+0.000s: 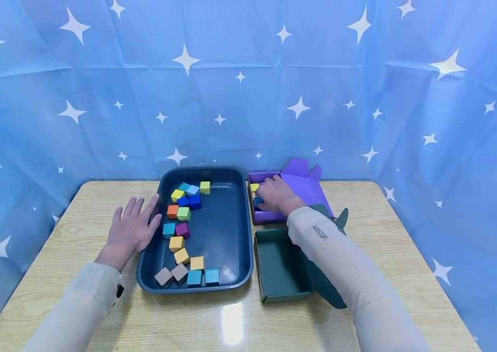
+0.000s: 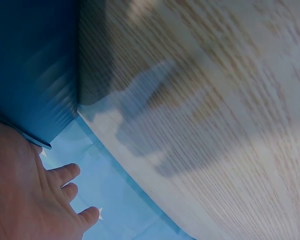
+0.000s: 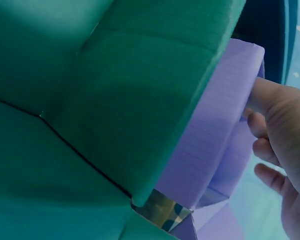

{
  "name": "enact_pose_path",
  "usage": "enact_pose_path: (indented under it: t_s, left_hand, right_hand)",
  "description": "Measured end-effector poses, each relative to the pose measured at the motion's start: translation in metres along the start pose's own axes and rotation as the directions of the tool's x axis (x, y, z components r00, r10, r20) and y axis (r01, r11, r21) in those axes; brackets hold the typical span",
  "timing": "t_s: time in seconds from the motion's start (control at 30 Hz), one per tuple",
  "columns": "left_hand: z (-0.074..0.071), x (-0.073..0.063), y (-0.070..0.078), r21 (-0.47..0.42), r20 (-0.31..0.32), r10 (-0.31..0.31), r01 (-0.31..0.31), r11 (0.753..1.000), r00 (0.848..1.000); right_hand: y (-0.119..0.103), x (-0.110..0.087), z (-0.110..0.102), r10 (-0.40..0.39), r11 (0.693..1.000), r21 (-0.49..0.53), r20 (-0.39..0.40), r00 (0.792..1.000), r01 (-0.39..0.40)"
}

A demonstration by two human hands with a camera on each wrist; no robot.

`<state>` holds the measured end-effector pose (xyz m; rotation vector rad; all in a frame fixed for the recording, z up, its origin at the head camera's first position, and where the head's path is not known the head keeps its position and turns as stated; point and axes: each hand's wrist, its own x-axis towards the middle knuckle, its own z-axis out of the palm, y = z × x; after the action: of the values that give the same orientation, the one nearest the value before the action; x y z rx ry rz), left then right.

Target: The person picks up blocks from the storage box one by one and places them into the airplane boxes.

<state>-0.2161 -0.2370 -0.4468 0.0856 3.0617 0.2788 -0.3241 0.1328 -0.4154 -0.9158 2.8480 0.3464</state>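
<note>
My left hand [image 1: 131, 227] rests with straight, spread fingers on the left rim of a dark blue tray [image 1: 231, 230]. Small coloured cubes lie in that tray, among them a purple cube [image 1: 182, 230] and a red-orange cube [image 1: 172, 211]. Over at the purple box [image 1: 270, 217], my right hand [image 1: 278, 195] reaches inside and pinches a blue cube [image 1: 258, 201] near the left wall. A yellow cube [image 1: 255, 187] sits farther back in the same box. The right wrist view has the fingertips hidden behind the purple wall.
In front of the purple box stands an open dark green box [image 1: 281, 264], its lid folded out to the right under my right forearm. The purple lid [image 1: 303, 188] lies open too. A blue star-patterned cloth [image 1: 248, 98] hangs behind the wooden table [image 1: 178, 322].
</note>
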Motion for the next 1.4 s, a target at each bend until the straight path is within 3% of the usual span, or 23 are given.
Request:
enact_pose_path:
  t_s: [0.77,1.1,1.4]
  left_hand:
    - [0.002,0.0,0.001,0.005,-0.005,0.002,-0.002,1.0,1.0]
    - [0.0,-0.001,-0.001,0.001,0.004,-0.005,0.005,1.0,1.0]
    - [-0.001,0.0,0.0,0.005,0.0,0.0,0.0,1.0,1.0]
  right_hand:
    - [0.0,0.005,0.017,0.006,1.0,-0.016,-0.082,0.997,-0.007]
    - [-0.004,0.002,-0.012,0.029,0.997,0.071,-0.21,0.977,-0.014]
    - [-0.032,0.005,-0.039,0.009,0.987,0.161,-0.226,0.974,0.028]
